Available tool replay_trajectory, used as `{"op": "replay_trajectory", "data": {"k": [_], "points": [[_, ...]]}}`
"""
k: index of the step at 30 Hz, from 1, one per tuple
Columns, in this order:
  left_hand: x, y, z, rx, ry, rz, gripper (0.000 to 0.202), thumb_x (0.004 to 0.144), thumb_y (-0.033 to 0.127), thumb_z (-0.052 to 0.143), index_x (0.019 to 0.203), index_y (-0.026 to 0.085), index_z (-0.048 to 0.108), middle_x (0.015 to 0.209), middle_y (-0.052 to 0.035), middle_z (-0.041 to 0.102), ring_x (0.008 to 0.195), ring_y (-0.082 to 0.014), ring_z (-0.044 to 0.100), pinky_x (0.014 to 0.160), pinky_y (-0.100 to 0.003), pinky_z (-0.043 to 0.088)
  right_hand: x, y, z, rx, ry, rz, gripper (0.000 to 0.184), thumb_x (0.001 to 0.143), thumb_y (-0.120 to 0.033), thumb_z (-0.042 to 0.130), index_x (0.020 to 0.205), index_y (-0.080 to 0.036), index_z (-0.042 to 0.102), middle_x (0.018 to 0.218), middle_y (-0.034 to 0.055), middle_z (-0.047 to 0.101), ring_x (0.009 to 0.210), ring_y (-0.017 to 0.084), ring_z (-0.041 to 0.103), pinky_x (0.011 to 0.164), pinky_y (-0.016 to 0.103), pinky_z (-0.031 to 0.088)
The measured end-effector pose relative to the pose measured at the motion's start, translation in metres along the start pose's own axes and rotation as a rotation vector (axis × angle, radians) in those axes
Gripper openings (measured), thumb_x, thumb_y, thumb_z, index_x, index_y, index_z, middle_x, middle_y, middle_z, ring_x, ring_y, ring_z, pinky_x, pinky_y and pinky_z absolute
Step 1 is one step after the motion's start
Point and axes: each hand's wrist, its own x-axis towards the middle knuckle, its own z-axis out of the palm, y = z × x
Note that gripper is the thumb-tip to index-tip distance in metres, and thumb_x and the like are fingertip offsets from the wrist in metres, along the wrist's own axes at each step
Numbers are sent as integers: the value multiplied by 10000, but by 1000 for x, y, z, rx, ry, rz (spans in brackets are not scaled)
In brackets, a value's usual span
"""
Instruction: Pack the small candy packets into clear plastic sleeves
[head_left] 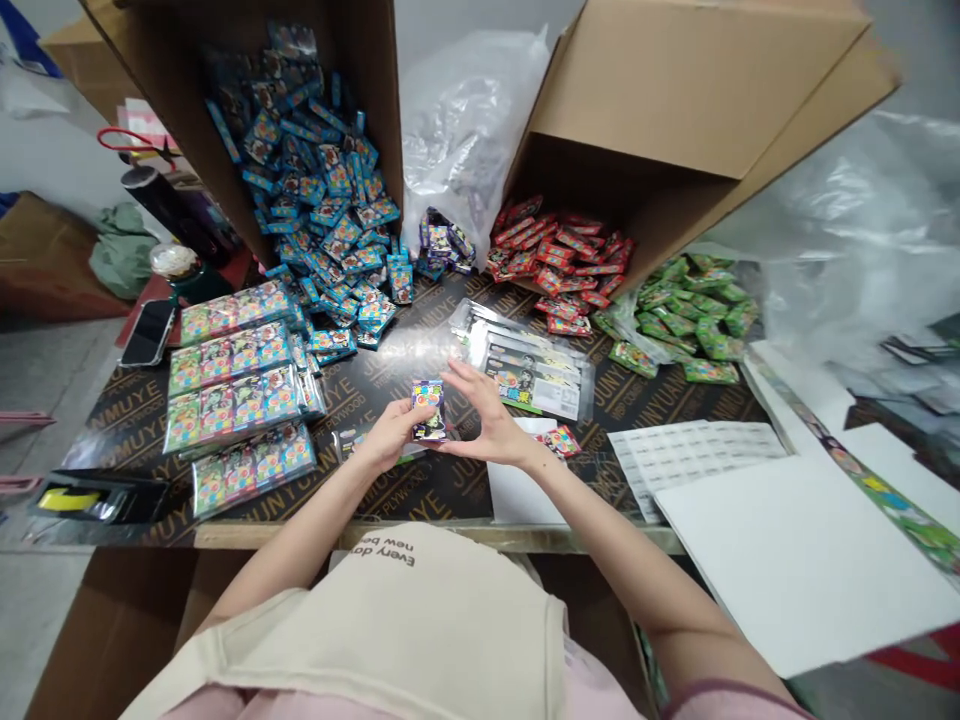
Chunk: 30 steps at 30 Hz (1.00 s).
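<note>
My left hand (390, 432) grips a small purple packet (429, 408) from its left side, holding it upright above the dark plywood table (420, 350). My right hand (486, 412) touches the packet's right edge with fingers stretched out. A stack of clear printed bags (536, 370) lies just beyond my right hand. A red packet (561, 440) rests on a white sheet by my right wrist. A few purple packets (444, 242) sit at the back centre.
Blue packets (330, 210) spill from a tipped carton at back left, red packets (559, 262) from another at back right, green packets (686, 315) beside them. Filled bags (240, 395) are stacked at left. A phone (148, 332), sticker sheet (694, 455) and white board (802, 555) lie around.
</note>
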Motion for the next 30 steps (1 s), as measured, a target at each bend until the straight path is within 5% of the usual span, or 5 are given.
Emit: {"op": "replay_trajectory", "data": {"k": [7, 13, 19, 24, 30], "points": [[-5, -6, 2, 19, -52, 39, 436, 663, 470, 756, 917, 119, 703, 788, -75, 722, 678, -159, 664, 665, -276, 531, -9, -5, 2, 56, 117, 29, 778, 660, -409, 709, 1360, -265, 401, 1240, 86, 563, 1146, 306, 503, 999, 476, 344], [-8, -4, 1, 179, 51, 133, 340, 517, 294, 848, 772, 117, 708, 699, -26, 698, 585, -116, 607, 631, -243, 487, -13, -6, 2, -132, 105, 140, 978, 582, -663, 736, 1391, -231, 397, 1104, 114, 562, 1039, 333, 496, 965, 512, 299], [-3, 4, -12, 108, 196, 189, 402, 493, 261, 865, 827, 125, 687, 680, -14, 699, 576, -119, 618, 619, -247, 490, -23, -20, -7, -66, -35, 55, 387, 703, -604, 709, 777, -227, 662, 881, 51, 589, 929, 250, 540, 933, 458, 325], [-1, -4, -4, 46, 168, 148, 503, 456, 256, 889, 883, 121, 659, 615, 8, 673, 524, -109, 603, 592, -243, 476, -21, -27, -1, -125, -19, 13, 917, 611, -641, 743, 1373, -246, 421, 1406, 157, 402, 1288, 366, 363, 1048, 530, 233], [-5, -8, 2, 70, 172, 166, 675, 517, 315, 870, 1102, 127, 592, 625, 2, 692, 531, -99, 598, 568, -213, 448, -23, -20, 6, -177, 106, 55, 813, 635, -326, 722, 1374, -268, 388, 1088, 79, 586, 1068, 280, 535, 1042, 503, 242]]}}
